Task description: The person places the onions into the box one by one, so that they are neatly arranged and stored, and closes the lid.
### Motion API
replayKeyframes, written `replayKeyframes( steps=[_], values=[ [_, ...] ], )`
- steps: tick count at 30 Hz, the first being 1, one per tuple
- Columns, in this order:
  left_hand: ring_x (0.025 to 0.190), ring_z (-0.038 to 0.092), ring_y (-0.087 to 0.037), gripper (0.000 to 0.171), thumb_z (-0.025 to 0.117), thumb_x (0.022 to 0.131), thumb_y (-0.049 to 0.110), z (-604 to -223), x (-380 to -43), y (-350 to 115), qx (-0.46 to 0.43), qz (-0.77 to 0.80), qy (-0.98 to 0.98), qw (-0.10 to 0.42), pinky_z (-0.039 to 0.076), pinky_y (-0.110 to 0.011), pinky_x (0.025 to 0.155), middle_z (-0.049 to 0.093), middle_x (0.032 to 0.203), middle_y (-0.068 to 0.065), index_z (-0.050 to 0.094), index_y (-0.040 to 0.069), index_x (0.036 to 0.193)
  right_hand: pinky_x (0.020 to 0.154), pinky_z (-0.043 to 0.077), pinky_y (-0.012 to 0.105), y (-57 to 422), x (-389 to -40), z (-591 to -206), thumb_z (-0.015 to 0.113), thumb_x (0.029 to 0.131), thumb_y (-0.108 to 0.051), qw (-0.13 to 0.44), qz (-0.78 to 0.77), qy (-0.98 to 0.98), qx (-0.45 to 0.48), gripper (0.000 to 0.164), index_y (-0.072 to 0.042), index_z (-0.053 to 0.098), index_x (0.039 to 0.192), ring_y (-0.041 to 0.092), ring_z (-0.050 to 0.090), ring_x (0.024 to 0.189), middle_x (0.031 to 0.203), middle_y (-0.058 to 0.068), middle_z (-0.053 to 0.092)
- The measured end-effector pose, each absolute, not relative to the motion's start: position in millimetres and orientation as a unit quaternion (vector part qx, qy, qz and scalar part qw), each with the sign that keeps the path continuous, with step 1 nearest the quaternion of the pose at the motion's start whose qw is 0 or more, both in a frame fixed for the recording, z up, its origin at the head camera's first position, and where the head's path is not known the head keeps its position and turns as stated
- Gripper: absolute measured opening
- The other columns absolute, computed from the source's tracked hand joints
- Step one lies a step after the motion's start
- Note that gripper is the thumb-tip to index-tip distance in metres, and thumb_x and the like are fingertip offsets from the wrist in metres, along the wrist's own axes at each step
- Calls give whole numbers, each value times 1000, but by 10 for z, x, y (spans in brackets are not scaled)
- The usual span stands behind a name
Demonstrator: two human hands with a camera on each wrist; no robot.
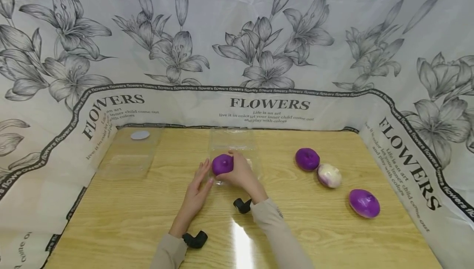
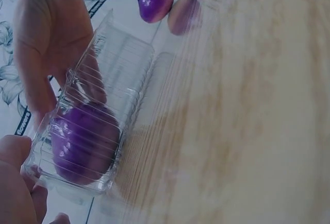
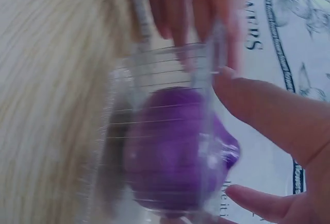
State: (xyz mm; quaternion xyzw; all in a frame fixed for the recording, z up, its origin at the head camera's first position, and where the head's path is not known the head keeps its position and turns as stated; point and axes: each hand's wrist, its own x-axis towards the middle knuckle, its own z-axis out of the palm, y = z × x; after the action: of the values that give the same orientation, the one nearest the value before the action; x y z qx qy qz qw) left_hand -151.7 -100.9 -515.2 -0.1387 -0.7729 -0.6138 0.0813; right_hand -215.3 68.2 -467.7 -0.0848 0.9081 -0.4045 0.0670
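Observation:
My right hand (image 1: 242, 174) holds a purple onion (image 1: 222, 165) over a clear plastic container (image 1: 237, 139). Through the container's ribbed wall, the onion (image 2: 85, 144) shows low inside it in the left wrist view. My left hand (image 1: 196, 188) lies along the container's left side, its fingers fairly straight and touching the edge. In the right wrist view, the thumb and fingers of the right hand (image 3: 289, 131) are spread about the onion (image 3: 170, 152). Part of a pale thing shows behind the right hand in the head view; its kind is hidden.
On the right of the wooden table (image 1: 296, 228) lie a purple onion (image 1: 307, 159), a whitish onion (image 1: 329, 175) touching it, and another purple onion (image 1: 364, 203). A second clear container (image 1: 127, 158) with a white oval label (image 1: 140, 135) stands at the back left. Flowered cloth (image 1: 266, 67) walls the table.

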Motion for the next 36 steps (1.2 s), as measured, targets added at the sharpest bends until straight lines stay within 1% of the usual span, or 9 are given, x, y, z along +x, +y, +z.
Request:
replayKeyframes(
  steps=[5,11,16,18,23,26,30,33,36],
  values=[
    [150,11,-39,49,52,102,4,-5145,-1512,-1004,-136,-615,-772,77,6,-60,119,27,160,-16,41,1,149,103,44,59,813,-2121,-4551,90,70,-16,89,-452,883,-94,92,0,40,146,44,50,126,141,27,47],
    [150,11,-39,48,52,102,3,-5147,-1516,-990,-130,-614,-774,80,7,-60,119,27,160,-15,41,0,149,105,42,58,1010,-2079,-4433,87,75,-15,87,-493,860,-98,86,0,40,145,46,47,128,144,29,45],
    [152,10,-28,50,53,103,12,-5405,-1620,-1022,-127,-612,-777,81,6,-56,121,26,162,-2,41,11,151,113,36,50,1241,-2069,-4433,82,80,-13,60,-538,834,-108,78,0,40,145,41,45,132,145,24,45],
    [152,10,-26,50,53,103,13,-5470,-1648,-1022,-124,-610,-778,83,6,-55,121,26,162,0,41,13,151,114,36,48,1333,-2073,-4455,80,83,-12,37,-553,825,-115,73,1,41,144,40,45,132,144,22,47],
    [150,11,-35,49,52,101,0,-5244,-1568,-977,-117,-619,-772,88,5,-58,120,27,160,-13,41,1,149,114,36,47,1501,-2103,-4515,74,88,-5,-39,-597,793,-113,58,5,47,138,39,48,131,139,22,52],
    [150,12,-39,48,52,101,1,-5157,-1541,-980,-118,-617,-774,82,6,-60,119,27,160,-17,41,-1,148,115,35,44,1601,-2113,-4554,71,90,-1,-90,-623,770,-104,51,5,49,136,36,48,131,137,23,53],
    [149,12,-40,48,52,102,4,-5158,-1533,-995,-124,-611,-779,74,7,-60,119,26,160,-18,40,-2,148,117,31,44,1745,-2070,-4529,68,90,5,-161,-643,744,-84,46,12,50,132,39,47,131,135,29,52],
    [150,11,-37,48,52,102,4,-5175,-1527,-1000,-129,-614,-775,73,7,-57,120,26,160,-16,40,-1,148,117,30,46,1869,-2052,-4499,66,88,11,-210,-641,736,-56,44,17,50,129,43,45,131,133,33,52],
    [150,11,-36,48,51,102,4,-5177,-1528,-999,-130,-619,-771,75,6,-57,120,26,160,-16,40,-2,148,118,29,48,2046,-2115,-4618,67,88,9,-247,-624,741,-25,45,13,52,131,39,42,136,136,28,53]
  ],
)
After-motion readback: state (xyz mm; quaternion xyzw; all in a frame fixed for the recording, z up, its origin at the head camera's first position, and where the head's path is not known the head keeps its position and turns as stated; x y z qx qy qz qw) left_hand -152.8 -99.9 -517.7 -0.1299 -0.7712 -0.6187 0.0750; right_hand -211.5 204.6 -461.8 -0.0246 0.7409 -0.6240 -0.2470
